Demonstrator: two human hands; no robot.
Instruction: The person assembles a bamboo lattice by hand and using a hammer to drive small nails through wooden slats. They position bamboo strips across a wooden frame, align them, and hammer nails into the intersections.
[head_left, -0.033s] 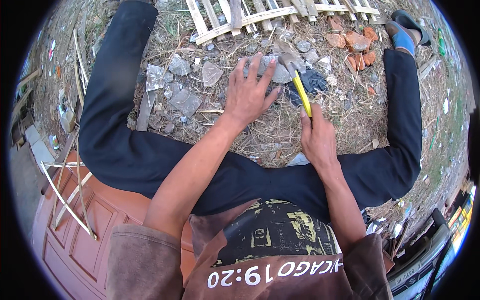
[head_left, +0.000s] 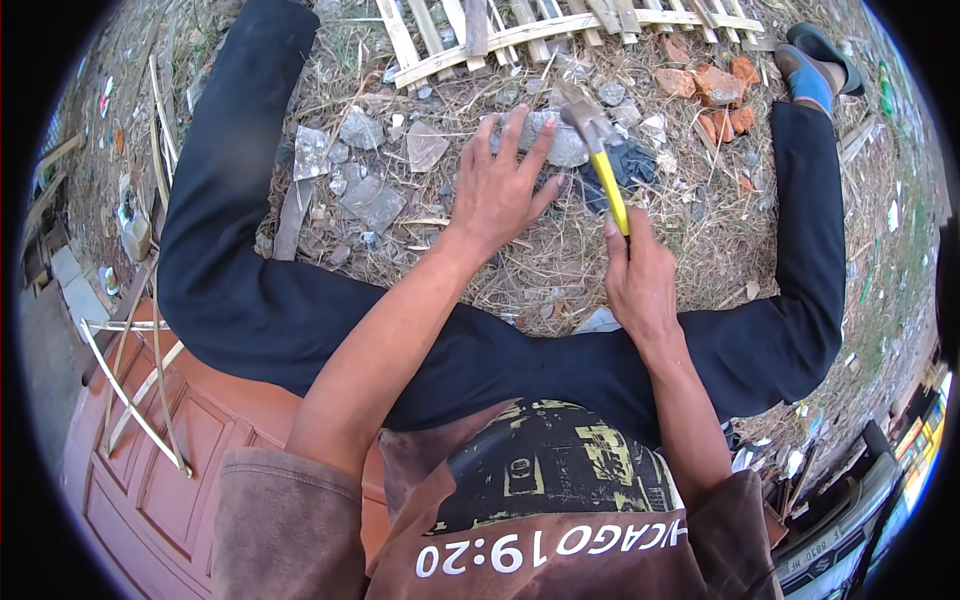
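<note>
Hammer (head_left: pixel 604 172) with a yellow handle is over the straw-strewn ground (head_left: pixel 710 235), between the person's outspread legs, in the right hand (head_left: pixel 643 280). That hand's fingers are closed around the lower end of the handle, which slants up and leftward to a metal head by a grey stone (head_left: pixel 568 150); whether metal and stone touch, I cannot tell. The left hand (head_left: pixel 498 198) is partly open, fingers spread, the tips at the stone's left part and the thumb apart from the forefinger; how firmly it holds, I cannot tell. Black plastic (head_left: pixel 634 166) lies crumpled just right of the stone. Flat grey pieces (head_left: pixel 372 204) are scattered left of the left hand. Toward the ground's far edge are a wooden slat frame (head_left: pixel 545 27) and, near its right end, orange brick chunks (head_left: pixel 717 86). A reddish-brown door (head_left: pixel 185 480) is at the near left.
</note>
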